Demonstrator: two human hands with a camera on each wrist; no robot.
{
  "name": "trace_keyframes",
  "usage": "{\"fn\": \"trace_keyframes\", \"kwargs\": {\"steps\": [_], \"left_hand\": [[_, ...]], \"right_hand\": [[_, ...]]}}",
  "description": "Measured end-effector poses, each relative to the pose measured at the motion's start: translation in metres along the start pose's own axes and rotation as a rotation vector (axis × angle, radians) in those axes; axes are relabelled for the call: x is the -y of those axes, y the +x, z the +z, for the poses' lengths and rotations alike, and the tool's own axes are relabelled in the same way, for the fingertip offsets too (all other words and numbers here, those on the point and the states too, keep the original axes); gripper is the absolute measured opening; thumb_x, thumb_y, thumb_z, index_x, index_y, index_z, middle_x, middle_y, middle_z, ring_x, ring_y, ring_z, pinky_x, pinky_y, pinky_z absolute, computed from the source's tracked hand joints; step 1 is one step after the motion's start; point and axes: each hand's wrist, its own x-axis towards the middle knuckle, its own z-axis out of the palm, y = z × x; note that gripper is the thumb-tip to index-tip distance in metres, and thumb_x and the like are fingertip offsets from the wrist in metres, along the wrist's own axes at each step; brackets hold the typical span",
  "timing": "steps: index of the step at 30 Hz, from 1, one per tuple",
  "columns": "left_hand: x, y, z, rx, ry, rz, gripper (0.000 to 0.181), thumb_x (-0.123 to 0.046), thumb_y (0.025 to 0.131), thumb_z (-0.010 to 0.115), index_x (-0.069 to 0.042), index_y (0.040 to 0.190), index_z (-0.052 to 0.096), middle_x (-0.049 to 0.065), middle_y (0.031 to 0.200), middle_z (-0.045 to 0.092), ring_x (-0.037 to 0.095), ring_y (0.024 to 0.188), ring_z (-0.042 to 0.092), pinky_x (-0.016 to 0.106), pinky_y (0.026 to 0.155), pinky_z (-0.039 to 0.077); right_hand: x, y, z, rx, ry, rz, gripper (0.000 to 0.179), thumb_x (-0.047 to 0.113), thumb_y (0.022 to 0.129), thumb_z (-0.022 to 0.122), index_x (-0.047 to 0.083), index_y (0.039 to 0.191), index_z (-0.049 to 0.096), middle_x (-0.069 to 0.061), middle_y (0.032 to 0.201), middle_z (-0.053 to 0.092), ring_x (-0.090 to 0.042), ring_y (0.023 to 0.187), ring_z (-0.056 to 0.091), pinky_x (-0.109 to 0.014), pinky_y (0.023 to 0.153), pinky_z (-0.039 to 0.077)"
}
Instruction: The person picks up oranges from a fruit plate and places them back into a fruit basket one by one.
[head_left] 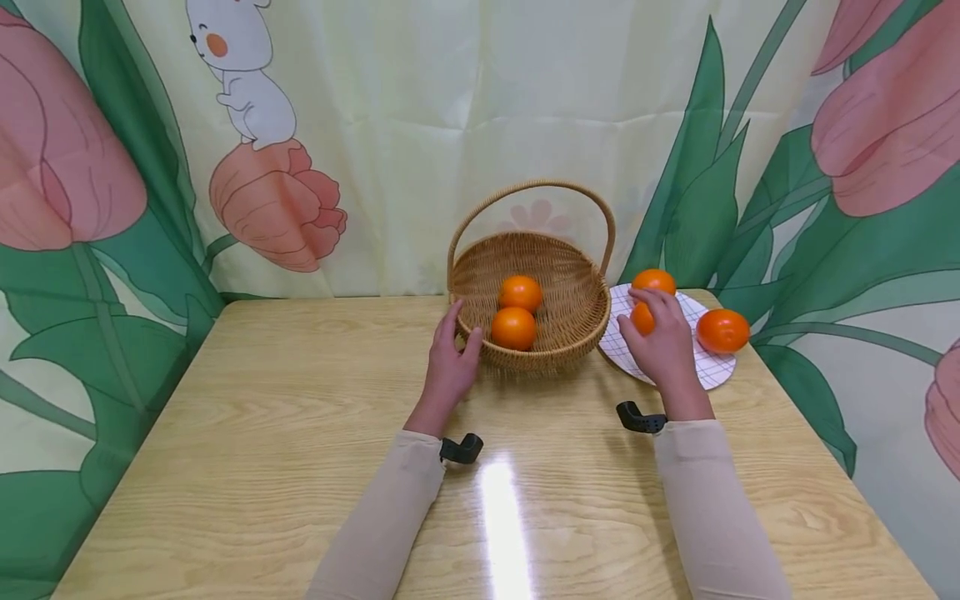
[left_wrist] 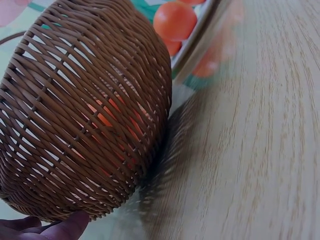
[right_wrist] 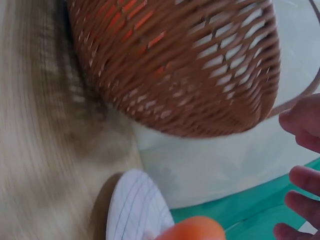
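Note:
A wicker basket (head_left: 480, 279) with an arched handle stands at the back middle of the table, tilted toward me. Inside it are two oranges (head_left: 513, 328). My left hand (head_left: 452, 364) rests against the basket's left side; in the left wrist view its fingertips (left_wrist: 75, 226) touch the woven wall without visibly curling round it. My right hand (head_left: 660, 340) hovers over a round white checked plate (head_left: 712, 371), its fingers spread above two oranges (head_left: 653, 281). A third orange (head_left: 723, 332) lies at the plate's right edge. The right wrist view shows nothing between the separated fingers (right_wrist: 302, 205).
The wooden table (head_left: 315, 417) spreads in front and to the left of the basket. A curtain (head_left: 405, 150) printed with tulips and a white animal hangs right behind the table. Each wrist wears a black band (head_left: 461, 448).

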Motion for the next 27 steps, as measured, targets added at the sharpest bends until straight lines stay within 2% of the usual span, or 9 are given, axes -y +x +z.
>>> {"fn": "trace_keyframes", "kwargs": {"steps": [8,15,20,27], "left_hand": [[-0.001,-0.002,-0.001,0.013,-0.001,-0.017,0.057,-0.039,0.1,0.048,-0.038,0.152,0.023,0.005,0.16,0.023,0.033,0.144,0.029,0.055,0.11,0.036],[-0.001,-0.002,-0.001,-0.001,-0.004,0.002,0.059,-0.04,0.1,0.048,-0.029,0.154,0.025,0.006,0.16,0.023,0.033,0.144,0.03,0.054,0.108,0.04],[-0.002,-0.002,-0.001,-0.004,0.001,0.01,0.059,-0.037,0.101,0.048,-0.028,0.154,0.025,0.006,0.16,0.024,0.033,0.144,0.03,0.054,0.106,0.042],[-0.001,-0.003,-0.001,-0.003,-0.001,0.021,0.06,-0.038,0.1,0.049,-0.026,0.154,0.025,0.008,0.159,0.024,0.033,0.143,0.031,0.053,0.106,0.042]], "right_hand": [[-0.016,0.002,0.003,0.079,-0.053,0.111,0.047,0.027,0.094,0.059,0.013,0.138,0.051,-0.021,0.148,0.037,-0.045,0.132,0.037,-0.066,0.104,0.037],[-0.03,0.005,0.009,0.077,-0.068,0.144,0.048,0.023,0.092,0.061,0.01,0.138,0.051,-0.021,0.149,0.033,-0.045,0.134,0.032,-0.065,0.105,0.035],[-0.039,0.005,0.011,0.081,-0.11,0.157,0.053,0.023,0.092,0.06,0.009,0.14,0.047,-0.023,0.151,0.028,-0.046,0.136,0.028,-0.067,0.107,0.031],[-0.048,0.006,0.013,0.139,-0.135,0.199,0.065,0.025,0.092,0.061,0.01,0.149,0.034,-0.024,0.157,0.013,-0.049,0.14,0.017,-0.072,0.106,0.026]]}}
